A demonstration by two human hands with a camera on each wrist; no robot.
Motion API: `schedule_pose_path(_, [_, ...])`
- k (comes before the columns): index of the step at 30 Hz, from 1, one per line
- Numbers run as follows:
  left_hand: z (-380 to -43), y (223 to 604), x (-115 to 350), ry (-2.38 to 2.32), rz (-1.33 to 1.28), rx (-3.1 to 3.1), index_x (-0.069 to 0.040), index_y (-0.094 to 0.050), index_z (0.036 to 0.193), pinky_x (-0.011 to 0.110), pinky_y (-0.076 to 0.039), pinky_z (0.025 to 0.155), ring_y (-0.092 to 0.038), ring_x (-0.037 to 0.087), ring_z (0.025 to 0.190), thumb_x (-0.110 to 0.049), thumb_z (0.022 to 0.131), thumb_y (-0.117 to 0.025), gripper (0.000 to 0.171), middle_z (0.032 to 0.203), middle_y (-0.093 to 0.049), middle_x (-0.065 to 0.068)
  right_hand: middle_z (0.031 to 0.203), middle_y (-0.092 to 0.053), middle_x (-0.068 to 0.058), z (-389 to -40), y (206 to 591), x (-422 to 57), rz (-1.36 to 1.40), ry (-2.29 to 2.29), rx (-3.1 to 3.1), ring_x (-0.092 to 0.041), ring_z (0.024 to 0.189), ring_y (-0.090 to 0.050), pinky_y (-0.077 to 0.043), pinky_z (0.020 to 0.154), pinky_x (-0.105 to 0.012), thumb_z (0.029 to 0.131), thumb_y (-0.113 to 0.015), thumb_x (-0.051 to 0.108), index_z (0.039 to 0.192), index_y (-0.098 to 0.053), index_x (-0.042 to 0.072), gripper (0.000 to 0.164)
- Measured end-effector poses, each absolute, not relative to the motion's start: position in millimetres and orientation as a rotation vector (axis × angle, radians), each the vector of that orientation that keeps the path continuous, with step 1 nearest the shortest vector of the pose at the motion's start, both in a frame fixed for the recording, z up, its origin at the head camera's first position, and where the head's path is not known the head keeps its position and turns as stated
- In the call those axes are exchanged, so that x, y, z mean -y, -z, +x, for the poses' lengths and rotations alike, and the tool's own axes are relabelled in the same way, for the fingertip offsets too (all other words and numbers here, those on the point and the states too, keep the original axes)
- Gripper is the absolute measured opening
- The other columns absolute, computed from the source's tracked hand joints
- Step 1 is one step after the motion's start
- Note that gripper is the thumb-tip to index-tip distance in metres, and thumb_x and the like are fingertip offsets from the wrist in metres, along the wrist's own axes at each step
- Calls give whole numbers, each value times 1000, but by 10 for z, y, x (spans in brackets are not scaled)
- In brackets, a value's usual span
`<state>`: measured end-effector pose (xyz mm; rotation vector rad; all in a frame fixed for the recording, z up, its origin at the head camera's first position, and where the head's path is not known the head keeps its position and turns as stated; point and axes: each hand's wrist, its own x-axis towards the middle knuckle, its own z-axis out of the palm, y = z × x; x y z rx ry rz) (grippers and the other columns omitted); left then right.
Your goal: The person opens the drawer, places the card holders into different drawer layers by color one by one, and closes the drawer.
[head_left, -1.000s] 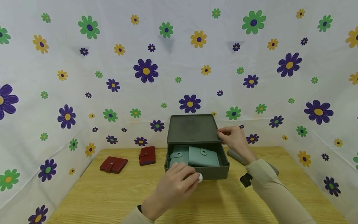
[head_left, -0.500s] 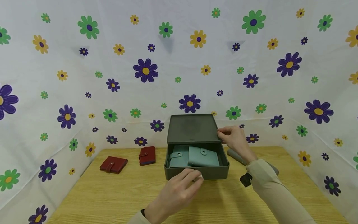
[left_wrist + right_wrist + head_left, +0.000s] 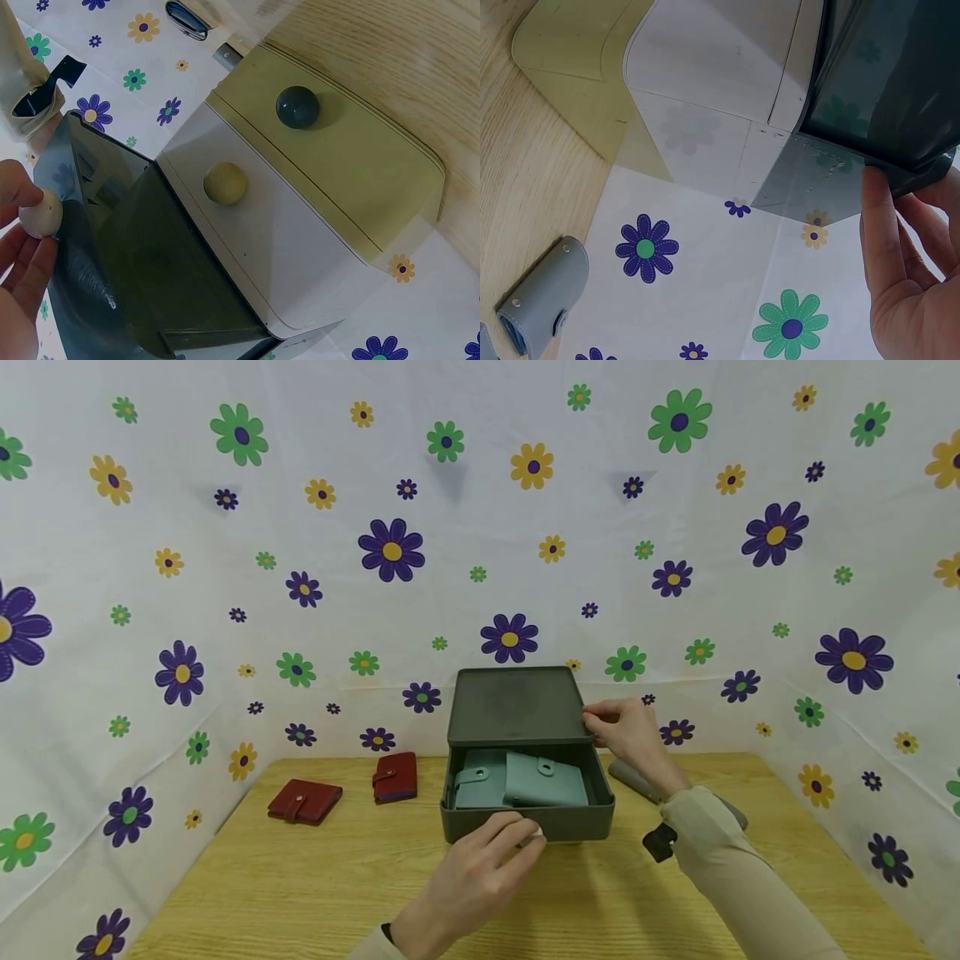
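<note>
A small drawer cabinet with a dark green top [image 3: 517, 703] stands on the table. Its top drawer [image 3: 577, 825] is pulled out towards me, and two teal snap wallets [image 3: 546, 781] lie inside. With my left hand [image 3: 474, 875] I pinch the white round knob [image 3: 43, 216] on that drawer's front. My right hand [image 3: 632, 733] grips the cabinet's top at its front right corner, thumb and fingers on either side of the edge. In the left wrist view, a white drawer [image 3: 262, 247] with a yellow knob and a yellow drawer [image 3: 352, 157] with a dark knob are pushed in.
Two red snap wallets [image 3: 304, 802] lie left of the cabinet on the wooden table [image 3: 330, 893]. To the right, partly behind my right forearm, is a grey snap case [image 3: 547, 292]. A flower-printed cloth [image 3: 480, 510] surrounds the table at the back and sides.
My left hand has shifted slightly down and to the right at the knob, its fingers now lower on the drawer front. Drawer, wallets and right hand look unmoved.
</note>
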<state>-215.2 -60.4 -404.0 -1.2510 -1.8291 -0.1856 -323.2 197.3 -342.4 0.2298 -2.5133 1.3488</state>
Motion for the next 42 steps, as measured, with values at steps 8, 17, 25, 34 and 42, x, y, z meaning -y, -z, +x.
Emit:
schedule_pose_path(8, [-2204,4030,582,259,-1233,1853,-11,-71,106,23,-53,91,-58,17,103,-5,78,-77,29,109,-65,4,109,-71,-21,-3229,3434,-1990,220,-1361,2503,-24,86,-73,-60,67,-28,96,-62,13,116,-71,1,25])
schedule_pose_path(17, [-2283,4010,563,262,-1220,1835,-9,-72,106,23,-54,90,-60,19,103,-5,79,-78,28,109,-65,5,110,-71,-21,-3227,3429,-2006,212,-1358,2500,-25,86,-73,-60,68,-28,95,-63,13,116,-71,1,25])
schedule_pose_path(25, [-2387,4044,535,265,-1163,1879,-9,-73,107,21,-53,91,-59,18,105,-4,73,-83,36,111,-65,4,110,-70,-22,-3225,3445,-2028,208,-1367,2488,-26,87,-73,-60,68,-29,95,-63,12,115,-71,0,25])
schedule_pose_path(34, [-2469,4064,509,289,-1135,1876,-6,-74,107,22,-53,90,-60,19,105,-3,73,-84,36,112,-67,6,107,-72,-21,-3227,3445,-2016,207,-1346,2488,-24,85,-73,-60,67,-28,95,-63,14,115,-72,1,25])
schedule_pose_path(42, [-2587,4108,509,339,-1102,1813,-5,-74,104,24,-54,89,-62,21,103,-1,71,-85,35,110,-69,8,107,-71,-21,-3248,3450,-1986,232,-1366,2487,-23,84,-73,-60,67,-28,95,-63,12,114,-72,1,24])
